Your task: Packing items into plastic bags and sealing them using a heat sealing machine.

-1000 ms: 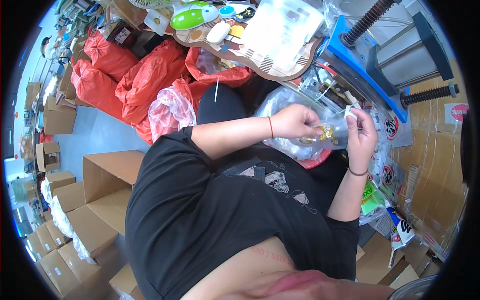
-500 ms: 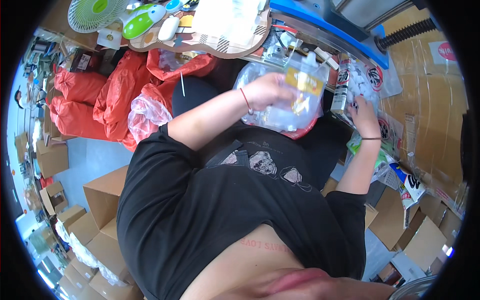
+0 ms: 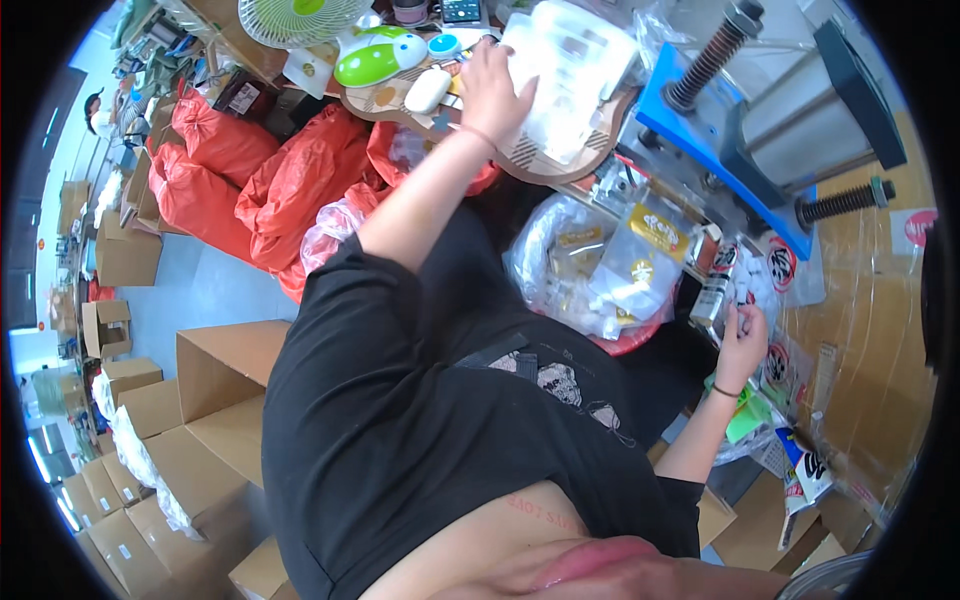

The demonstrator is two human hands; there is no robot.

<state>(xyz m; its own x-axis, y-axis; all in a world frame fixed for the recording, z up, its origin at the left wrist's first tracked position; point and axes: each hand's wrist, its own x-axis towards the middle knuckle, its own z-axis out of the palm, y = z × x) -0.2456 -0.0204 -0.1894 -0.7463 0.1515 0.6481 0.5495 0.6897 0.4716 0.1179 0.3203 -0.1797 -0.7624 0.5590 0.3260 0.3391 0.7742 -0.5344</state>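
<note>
My left hand (image 3: pixel 495 95) is over the wavy-edged patterned board (image 3: pixel 545 172), fingers spread, at the left edge of a stack of clear plastic pouches (image 3: pixel 570 75). Nothing shows in its grasp. At the right, my right hand (image 3: pixel 743 345) has its fingertips pinched together beside an open carton holding small white pieces (image 3: pixel 755 280). What it pinches, if anything, is too small to make out. Between the hands, a clear pouch with a gold band (image 3: pixel 638 285) lies on other pouches in a red basket (image 3: pixel 640 342) lined with clear plastic.
A blue-framed machine with threaded rods (image 3: pixel 720 150) stands at the upper right, before a large cardboard carton (image 3: pixel 860 300). Green fan (image 3: pixel 300 15), green-and-white device (image 3: pixel 378 58) and white mouse (image 3: pixel 428 90) are at the back. Red sacks (image 3: pixel 205 195) and open cartons (image 3: pixel 225 390) fill the left.
My left hand has left the gold-banded pouch on the basket and reached up to the board. My right hand has stayed by the white pieces, its fingertips now pinched. The view has shifted.
</note>
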